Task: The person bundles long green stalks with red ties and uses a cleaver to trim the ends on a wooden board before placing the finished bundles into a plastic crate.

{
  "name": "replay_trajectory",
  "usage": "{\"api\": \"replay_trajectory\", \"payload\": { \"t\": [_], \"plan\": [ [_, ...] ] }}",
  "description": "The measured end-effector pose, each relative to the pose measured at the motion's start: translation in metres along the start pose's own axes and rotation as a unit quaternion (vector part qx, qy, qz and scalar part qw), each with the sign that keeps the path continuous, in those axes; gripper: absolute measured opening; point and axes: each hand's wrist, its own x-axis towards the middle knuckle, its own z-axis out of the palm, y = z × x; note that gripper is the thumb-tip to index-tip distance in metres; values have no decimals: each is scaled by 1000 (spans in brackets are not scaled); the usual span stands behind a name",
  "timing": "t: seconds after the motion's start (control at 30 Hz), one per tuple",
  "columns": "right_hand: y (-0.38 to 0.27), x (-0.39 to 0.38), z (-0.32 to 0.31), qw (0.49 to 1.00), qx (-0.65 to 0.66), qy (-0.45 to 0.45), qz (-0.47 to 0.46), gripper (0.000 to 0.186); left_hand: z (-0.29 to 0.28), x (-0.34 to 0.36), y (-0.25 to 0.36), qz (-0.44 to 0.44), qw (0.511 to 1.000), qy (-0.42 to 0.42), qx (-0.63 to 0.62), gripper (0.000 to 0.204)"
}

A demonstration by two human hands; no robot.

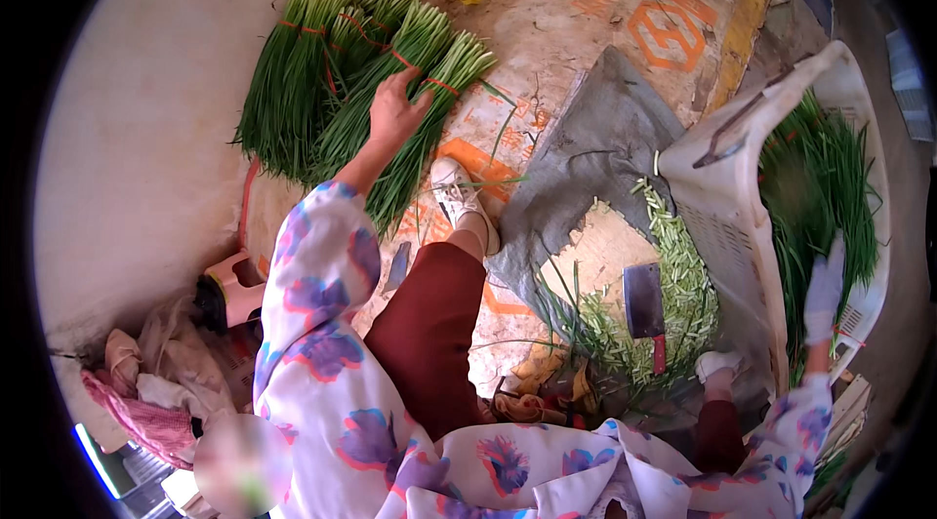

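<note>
Several stalk bundles (pixel 293 119) lie by the wall (pixel 127 158); my left hand (pixel 394 109), spread on them, seems to be arranging; lifting needs closing. My right hand's (pixel 825 290) grip, at the crate (pixel 727 178), I can't tell.

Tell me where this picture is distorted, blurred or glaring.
Head view: fisheye framing rounds off into black corners; head view: a round patch at lower left is blurred, with a fainter smudge over the greens in the crate; head view: a bright strip glares near the lower-left edge, while the knife looks fairly sharp.
</note>
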Motion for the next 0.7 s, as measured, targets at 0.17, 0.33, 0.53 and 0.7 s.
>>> {"api": "replay_trajectory", "payload": {
  "t": [0.17, 0.33, 0.53, 0.7],
  "plan": [
    [-145, -44, -17, 995, 79, 6, -58, 68, 79, 23, -43, -53, 991, -90, 82, 78],
    [-145, -57, -3, 999, 8, 16, -32, 70, 128, 46, -25, -213, 950, -83, 213, 83],
    [-156, -59, -4, 997, 72, -1, -3, 69, 140, 32, -35, -220, 911, -85, 339, 74],
    [-166, -55, -11, 996, 30, 24, -74, 66, 93, -1, -25, -133, 963, -69, 223, 72]
  ]
}}
